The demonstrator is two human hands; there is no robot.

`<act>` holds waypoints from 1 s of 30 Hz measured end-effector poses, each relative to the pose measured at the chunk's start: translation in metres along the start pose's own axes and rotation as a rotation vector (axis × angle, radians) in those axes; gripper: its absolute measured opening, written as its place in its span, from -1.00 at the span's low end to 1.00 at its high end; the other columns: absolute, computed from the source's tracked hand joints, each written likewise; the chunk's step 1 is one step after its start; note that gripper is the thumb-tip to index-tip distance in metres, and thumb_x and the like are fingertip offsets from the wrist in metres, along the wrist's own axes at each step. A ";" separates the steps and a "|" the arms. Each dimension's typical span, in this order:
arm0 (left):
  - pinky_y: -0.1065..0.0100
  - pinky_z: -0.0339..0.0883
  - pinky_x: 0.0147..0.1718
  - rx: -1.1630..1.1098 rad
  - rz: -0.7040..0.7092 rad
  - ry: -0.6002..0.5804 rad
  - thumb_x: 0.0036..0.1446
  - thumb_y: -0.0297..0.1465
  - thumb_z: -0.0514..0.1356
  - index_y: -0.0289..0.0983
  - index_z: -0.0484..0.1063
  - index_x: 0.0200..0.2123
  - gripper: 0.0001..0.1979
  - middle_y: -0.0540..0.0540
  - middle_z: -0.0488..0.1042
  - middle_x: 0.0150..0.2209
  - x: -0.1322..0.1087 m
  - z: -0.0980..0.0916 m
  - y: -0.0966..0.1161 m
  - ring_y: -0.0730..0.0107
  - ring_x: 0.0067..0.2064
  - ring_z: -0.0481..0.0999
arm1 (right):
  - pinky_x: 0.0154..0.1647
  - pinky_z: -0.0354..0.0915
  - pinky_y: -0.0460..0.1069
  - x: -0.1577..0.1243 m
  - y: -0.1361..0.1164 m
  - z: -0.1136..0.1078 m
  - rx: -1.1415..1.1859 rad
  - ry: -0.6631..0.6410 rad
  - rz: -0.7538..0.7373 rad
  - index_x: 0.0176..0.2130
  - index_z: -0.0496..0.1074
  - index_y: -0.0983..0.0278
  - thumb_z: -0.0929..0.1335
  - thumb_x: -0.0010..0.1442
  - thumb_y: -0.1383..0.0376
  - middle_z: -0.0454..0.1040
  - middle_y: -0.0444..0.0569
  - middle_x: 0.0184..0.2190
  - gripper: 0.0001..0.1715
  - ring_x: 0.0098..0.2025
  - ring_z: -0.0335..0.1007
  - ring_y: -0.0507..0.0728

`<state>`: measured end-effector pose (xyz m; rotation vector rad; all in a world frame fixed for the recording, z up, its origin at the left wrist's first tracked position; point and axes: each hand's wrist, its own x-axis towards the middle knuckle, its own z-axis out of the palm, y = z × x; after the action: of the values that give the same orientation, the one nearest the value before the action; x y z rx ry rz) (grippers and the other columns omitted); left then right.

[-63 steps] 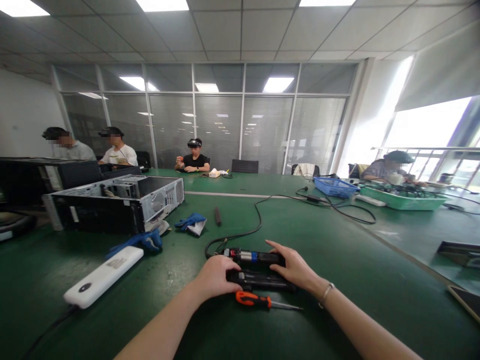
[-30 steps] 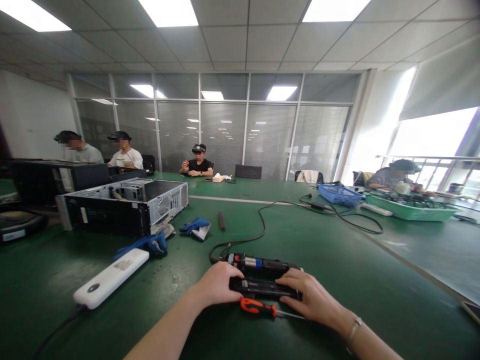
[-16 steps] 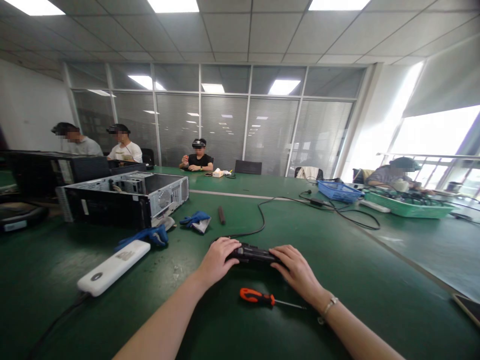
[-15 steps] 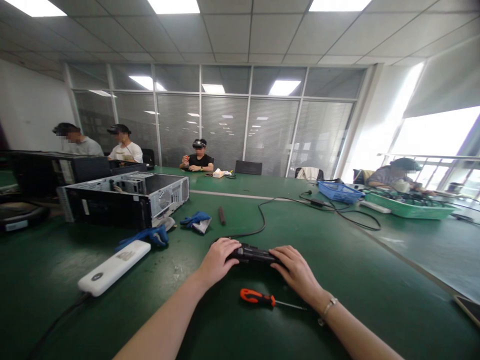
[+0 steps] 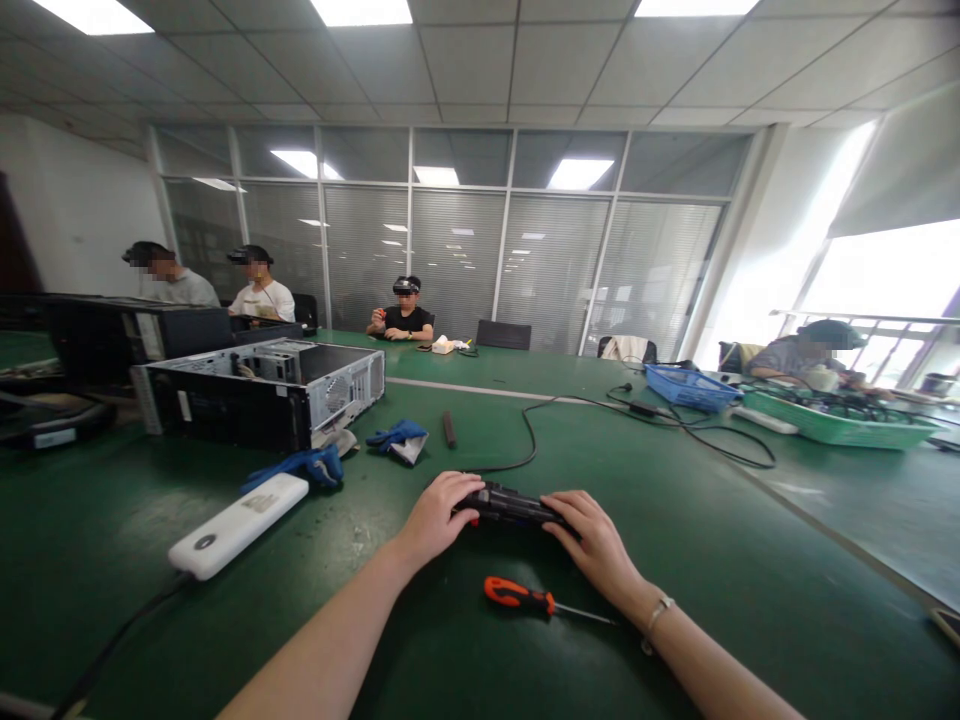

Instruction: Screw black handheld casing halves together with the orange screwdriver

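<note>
Both hands are on the long black plastic device (image 5: 510,506), which lies crosswise on the green matted surface (image 5: 675,540) right in front of me. My left hand (image 5: 439,515) is cupped over its left end, fingers curled down on top. My right hand (image 5: 592,540) covers the right end the same way, fingers bent and closed on the casing. Only the middle stretch of the device shows between them. A thin black cable (image 5: 531,440) comes out from behind my left hand and loops back across the surface. The orange-handled screwdriver (image 5: 519,596) lies flat just on my side of the device, not touching it or either hand, metal shaft pointing right. Off to the left: white oblong power strip (image 5: 238,524), crumpled blue glove (image 5: 300,467) at its far end, open grey computer case (image 5: 262,392) beyond. Further back: second blue glove (image 5: 401,440) with a short dark rod (image 5: 448,428) just beside it. Far right: blue plastic basket (image 5: 690,388), green plastic tray (image 5: 832,426).
</note>
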<state>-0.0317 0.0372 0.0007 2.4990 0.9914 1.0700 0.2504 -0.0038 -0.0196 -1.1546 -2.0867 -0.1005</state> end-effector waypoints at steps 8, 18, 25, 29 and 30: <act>0.08 0.18 0.16 0.039 -0.061 -0.077 0.01 -0.56 0.29 -0.18 0.44 0.00 -0.55 -0.11 0.46 0.05 -0.001 0.003 -0.009 0.17 0.11 0.37 | 0.00 0.33 0.17 0.004 -0.001 0.007 -0.030 -0.047 -0.008 0.03 0.40 0.15 0.26 0.29 0.20 0.45 0.05 -0.09 -0.66 -0.06 0.35 0.22; 0.15 0.11 0.21 -0.017 -0.121 -0.124 0.07 -0.58 0.18 -0.17 0.40 0.06 -0.53 -0.09 0.39 0.14 0.001 0.003 -0.010 0.22 0.18 0.33 | 0.02 0.32 0.14 0.002 0.000 0.009 -0.057 -0.096 0.053 0.05 0.38 0.17 0.26 0.28 0.21 0.43 0.05 -0.06 -0.65 -0.04 0.34 0.21; 0.14 0.12 0.21 0.042 -0.209 -0.147 0.04 -0.55 0.23 -0.17 0.37 0.10 -0.48 -0.11 0.37 0.15 0.004 0.006 -0.013 0.15 0.18 0.33 | 0.02 0.30 0.16 0.002 0.001 0.010 -0.101 -0.155 0.093 0.09 0.35 0.15 0.25 0.28 0.20 0.45 0.05 -0.03 -0.60 -0.03 0.36 0.23; 0.13 0.10 0.21 0.065 -0.202 -0.179 0.07 -0.49 0.21 -0.15 0.35 0.12 -0.50 -0.08 0.36 0.16 0.006 0.007 -0.018 0.15 0.19 0.31 | 0.03 0.28 0.13 0.004 0.002 0.009 -0.116 -0.206 0.102 0.11 0.34 0.15 0.26 0.26 0.19 0.45 0.04 -0.02 -0.57 -0.03 0.37 0.22; 0.15 0.09 0.22 0.071 -0.195 -0.188 0.09 -0.48 0.21 -0.16 0.33 0.14 -0.49 -0.09 0.34 0.17 0.006 0.008 -0.020 0.16 0.20 0.30 | 0.04 0.27 0.13 0.005 0.001 0.009 -0.120 -0.219 0.104 0.12 0.33 0.16 0.27 0.25 0.18 0.45 0.04 -0.02 -0.56 -0.03 0.37 0.22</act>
<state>-0.0334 0.0561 -0.0108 2.4413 1.2047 0.7397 0.2452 0.0037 -0.0234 -1.3988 -2.2306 -0.0527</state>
